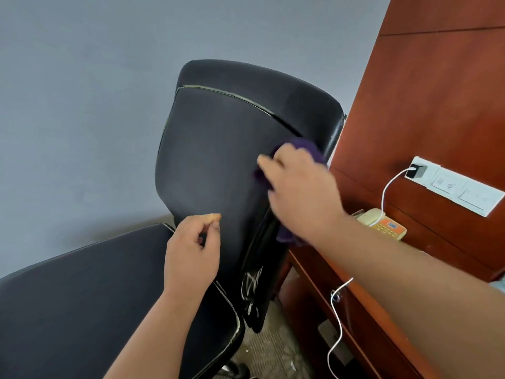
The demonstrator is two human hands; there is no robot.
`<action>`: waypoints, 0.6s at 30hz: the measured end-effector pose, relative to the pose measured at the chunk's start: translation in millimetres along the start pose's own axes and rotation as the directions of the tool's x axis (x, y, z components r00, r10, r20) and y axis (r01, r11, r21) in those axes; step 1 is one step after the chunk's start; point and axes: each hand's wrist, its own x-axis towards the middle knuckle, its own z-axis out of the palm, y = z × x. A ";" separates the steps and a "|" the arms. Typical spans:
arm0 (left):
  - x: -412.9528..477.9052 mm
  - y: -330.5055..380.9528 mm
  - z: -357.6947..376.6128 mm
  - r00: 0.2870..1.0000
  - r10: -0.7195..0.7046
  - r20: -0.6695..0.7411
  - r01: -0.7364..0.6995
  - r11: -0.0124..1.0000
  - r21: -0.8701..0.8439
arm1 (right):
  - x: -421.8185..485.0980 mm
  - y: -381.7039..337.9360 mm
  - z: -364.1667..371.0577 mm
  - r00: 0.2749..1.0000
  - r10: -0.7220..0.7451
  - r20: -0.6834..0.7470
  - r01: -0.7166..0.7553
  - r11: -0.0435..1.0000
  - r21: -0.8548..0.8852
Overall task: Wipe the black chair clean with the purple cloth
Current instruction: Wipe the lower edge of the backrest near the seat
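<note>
I'm in the middle of wiping the backrest of the black chair (pixel 218 160), which fills the centre of the frame. My right hand (pixel 297 192) lies flat over the purple cloth (pixel 308 147) and presses it against the backrest's right edge, right of centre. The cloth bunches out above my knuckles and below my wrist. My left hand (pixel 191 250), lower centre, hangs loosely curled and holds nothing. I can't tell whether it touches the chair.

The next stroke, I judge, should sweep left across the broad bare panel, keeping my palm flat on the cloth. There's plenty of room that way, toward the grey wall. To the right it's tight: the wooden panel (pixel 437 91) sits just beside the chair's edge, with a white cable (pixel 388 187) and telephone (pixel 382 222) near my forearm. The seat (pixel 82 296), lower left, looks untouched.
</note>
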 end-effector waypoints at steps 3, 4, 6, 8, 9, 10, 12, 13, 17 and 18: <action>-2.8 3.0 1.6 0.999 -0.032 -0.027 0.031 0.999 -0.039 | 22.6 8.8 -8.3 0.985 0.160 -0.072 -0.161 0.987 -0.012; -3.1 3.4 1.6 0.998 -0.045 -0.040 0.043 0.998 -0.055 | 17.8 -2.5 -1.7 0.996 0.087 -0.019 -0.087 0.995 -0.040; -3.2 2.5 0.8 0.997 -0.067 -0.047 0.064 0.996 -0.061 | -13.8 -38.0 18.8 0.983 -0.139 0.122 0.137 0.990 0.018; -3.6 1.8 -0.3 0.998 -0.048 -0.037 0.048 0.999 -0.019 | -51.9 -62.7 37.7 0.920 -0.306 0.246 0.282 0.951 0.130; -3.8 1.4 -0.9 0.999 -0.036 -0.028 0.036 0.999 0.002 | -63.5 -66.6 43.3 0.894 -0.357 0.272 0.316 0.931 0.184; -3.7 1.2 -1.1 0.999 -0.029 -0.019 0.029 0.999 0.015 | -69.0 -66.5 46.5 0.873 -0.397 0.283 0.341 0.912 0.227; -3.9 0.4 -2.0 1.000 -0.016 -0.009 0.017 0.999 0.030 | -68.3 -62.1 45.0 0.835 -0.470 0.287 0.395 0.874 0.282; -4.0 -0.5 -2.1 1.000 -0.005 -0.003 0.005 0.999 0.036 | -65.4 -57.9 40.8 0.823 -0.492 0.285 0.415 0.862 0.292; -4.8 -2.6 0.9 0.995 0.064 0.077 -0.068 0.996 0.053 | -53.0 -20.7 11.3 0.945 -0.323 0.039 0.299 0.910 0.288; -5.3 -3.1 2.6 0.991 0.078 0.111 -0.085 0.995 0.055 | -47.1 -6.5 4.8 0.977 -0.199 -0.081 0.215 0.921 0.326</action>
